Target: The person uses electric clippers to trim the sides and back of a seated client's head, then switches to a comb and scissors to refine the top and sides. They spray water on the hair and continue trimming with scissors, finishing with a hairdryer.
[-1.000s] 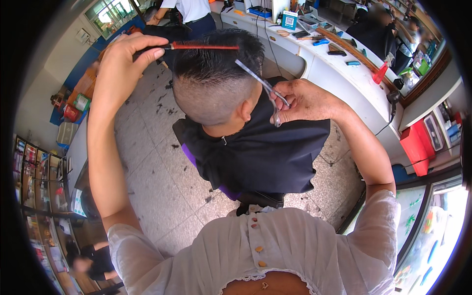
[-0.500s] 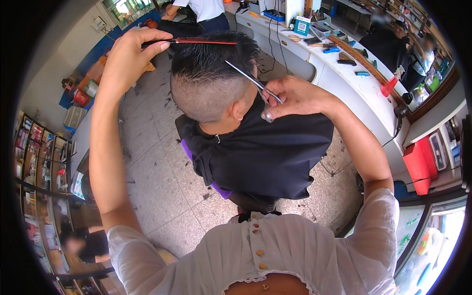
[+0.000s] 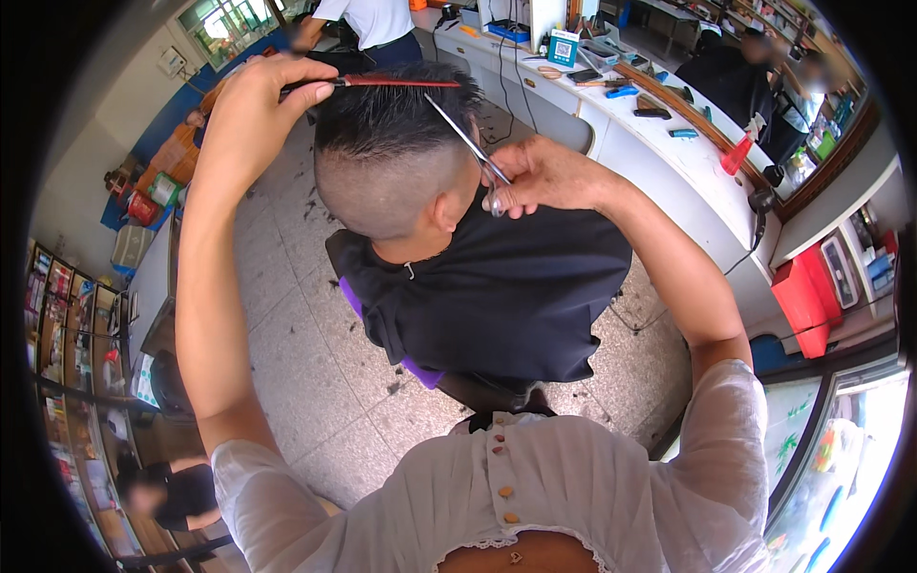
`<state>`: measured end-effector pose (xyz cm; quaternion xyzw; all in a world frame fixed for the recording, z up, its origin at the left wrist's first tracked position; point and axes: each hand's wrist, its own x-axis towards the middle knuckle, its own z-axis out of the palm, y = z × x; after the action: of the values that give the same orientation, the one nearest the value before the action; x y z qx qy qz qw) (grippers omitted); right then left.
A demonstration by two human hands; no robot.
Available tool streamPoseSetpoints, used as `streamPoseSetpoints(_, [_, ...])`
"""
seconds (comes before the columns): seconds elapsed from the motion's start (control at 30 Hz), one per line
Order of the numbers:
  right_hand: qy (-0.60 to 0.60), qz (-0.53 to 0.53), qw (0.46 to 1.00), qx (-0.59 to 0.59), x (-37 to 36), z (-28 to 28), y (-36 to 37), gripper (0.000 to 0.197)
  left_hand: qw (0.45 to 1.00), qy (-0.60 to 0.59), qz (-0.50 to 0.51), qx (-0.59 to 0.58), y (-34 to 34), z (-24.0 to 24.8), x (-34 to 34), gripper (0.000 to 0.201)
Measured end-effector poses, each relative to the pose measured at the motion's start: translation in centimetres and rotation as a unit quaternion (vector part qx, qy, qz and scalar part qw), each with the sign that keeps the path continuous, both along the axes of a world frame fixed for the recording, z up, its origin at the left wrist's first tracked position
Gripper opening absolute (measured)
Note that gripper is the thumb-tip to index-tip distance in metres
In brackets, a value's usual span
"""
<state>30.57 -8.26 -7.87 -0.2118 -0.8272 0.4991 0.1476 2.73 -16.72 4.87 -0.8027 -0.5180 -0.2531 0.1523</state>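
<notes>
The left hand's [image 3: 256, 110] fingers pinched the dark end of a red comb [image 3: 401, 83] laid across the seated client's black hair [image 3: 377, 124]; the right hand's [image 3: 554, 177] fingers grasped scissors [image 3: 458, 134] by the handles, tips just below the comb.

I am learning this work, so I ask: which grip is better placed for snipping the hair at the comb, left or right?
Probably the right grip: it holds the scissors, which point toward the hair near the comb. The left grip is busy holding that comb.
</notes>
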Motion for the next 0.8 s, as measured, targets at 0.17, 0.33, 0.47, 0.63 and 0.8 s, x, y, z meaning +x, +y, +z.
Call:
streamPoseSetpoints(0.17, [0.055, 0.012, 0.994, -0.089, 1.0, -1.4, 2.5, 0.022, 0.994, 0.063, -0.016, -0.087, -2.6, 0.8, 2.6, 0.019])
streamPoseSetpoints(0.33, [0.108, 0.057, 0.987, -0.104, 2.7, -3.9, 2.2, 0.02, 0.982, 0.139, 0.115, 0.059, -1.2, 0.7, 4.7, 0.022])
streamPoseSetpoints(0.47, [0.009, 0.104, 0.994, 0.017, 1.7, -2.1, 4.0, 0.022, 0.987, 0.093, 0.124, 0.043, -1.1, 0.5, 6.1, 0.022])
streamPoseSetpoints(0.63, [0.047, 0.14, 0.985, -0.09, 1.5, -1.9, 7.5, 0.019, 0.978, 0.03, 0.115, -0.169, -2.6, 1.3, 9.3, 0.02])
streamPoseSetpoints(0.8, [0.089, 0.181, 0.975, -0.097, 2.8, -5.7, 8.3, 0.023, 0.974, 0.109, 0.198, -0.024, -1.1, 1.0, 10.0, 0.021])
